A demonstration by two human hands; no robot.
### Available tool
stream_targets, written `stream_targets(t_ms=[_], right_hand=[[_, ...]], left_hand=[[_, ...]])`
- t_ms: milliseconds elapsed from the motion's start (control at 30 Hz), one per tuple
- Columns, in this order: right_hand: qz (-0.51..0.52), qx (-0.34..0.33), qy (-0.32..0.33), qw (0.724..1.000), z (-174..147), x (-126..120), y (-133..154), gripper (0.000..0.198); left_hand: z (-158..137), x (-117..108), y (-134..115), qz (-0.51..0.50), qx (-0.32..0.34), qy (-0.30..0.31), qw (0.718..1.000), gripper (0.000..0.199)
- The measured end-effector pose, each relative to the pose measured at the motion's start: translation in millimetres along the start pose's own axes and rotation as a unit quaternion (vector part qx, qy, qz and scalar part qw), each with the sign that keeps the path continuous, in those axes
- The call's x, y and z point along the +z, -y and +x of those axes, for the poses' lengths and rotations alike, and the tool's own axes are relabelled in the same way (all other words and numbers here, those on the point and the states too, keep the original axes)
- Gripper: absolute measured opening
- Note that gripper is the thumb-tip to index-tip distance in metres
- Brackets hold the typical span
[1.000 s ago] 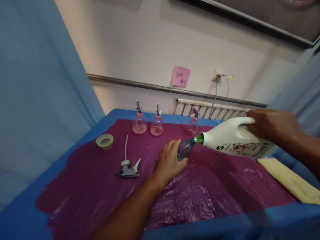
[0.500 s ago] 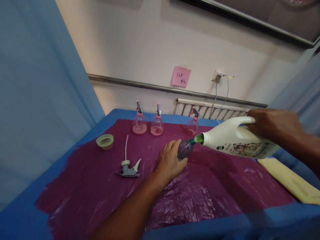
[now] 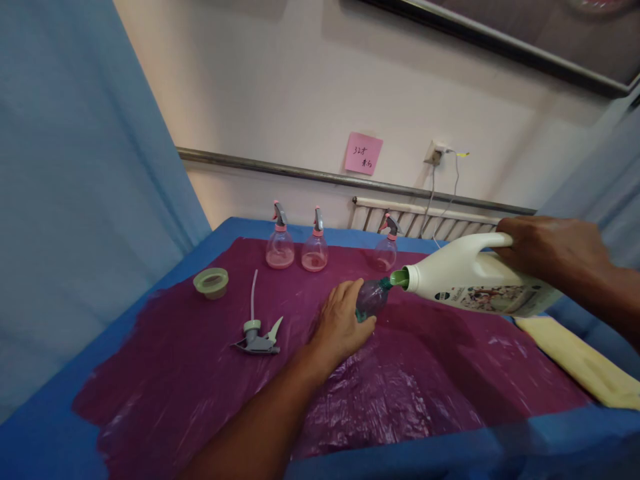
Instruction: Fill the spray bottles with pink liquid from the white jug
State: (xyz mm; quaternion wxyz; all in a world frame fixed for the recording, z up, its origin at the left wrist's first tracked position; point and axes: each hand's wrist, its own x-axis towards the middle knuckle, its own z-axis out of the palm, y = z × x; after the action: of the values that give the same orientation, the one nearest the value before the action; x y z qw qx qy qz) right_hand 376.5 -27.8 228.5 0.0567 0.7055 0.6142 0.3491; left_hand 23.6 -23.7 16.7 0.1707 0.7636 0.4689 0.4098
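My left hand (image 3: pixel 344 319) is wrapped round a clear bottle with a green neck (image 3: pixel 373 299), which leans to the right. In my right hand (image 3: pixel 553 247) is the handle of a large cream jug (image 3: pixel 465 273) with a printed label, tipped on its side. The jug's green-lined spout meets the bottle's neck. A grey and pale green spray trigger head (image 3: pixel 259 341) with its thin dip tube lies left of my left hand. Farther left stands a small pale green round container (image 3: pixel 211 283).
Three clear spray bottles with pink collars, a left one (image 3: pixel 280 250), a middle one (image 3: pixel 315 252) and a right one (image 3: pixel 385 253), stand along the back. Purple plastic sheeting (image 3: pixel 200 393) covers the blue table. A folded yellow cloth (image 3: pixel 575 357) lies at the right. Behind are a radiator and cables.
Almost nothing differs. Both hands keep their holds on the bottle and the tipped jug, and the whole view has shifted very slightly.
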Motion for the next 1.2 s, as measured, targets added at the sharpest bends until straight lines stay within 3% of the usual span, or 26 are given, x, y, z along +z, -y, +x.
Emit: stream_targets(t_ms=[1200], right_hand=[[0.001, -0.005, -0.001, 1.000, 3.0, 1.2, -2.7, 0.035]], left_hand=[[-1.1, 0.2, -0.5, 0.005, -0.004, -0.001, 1.000, 0.079]])
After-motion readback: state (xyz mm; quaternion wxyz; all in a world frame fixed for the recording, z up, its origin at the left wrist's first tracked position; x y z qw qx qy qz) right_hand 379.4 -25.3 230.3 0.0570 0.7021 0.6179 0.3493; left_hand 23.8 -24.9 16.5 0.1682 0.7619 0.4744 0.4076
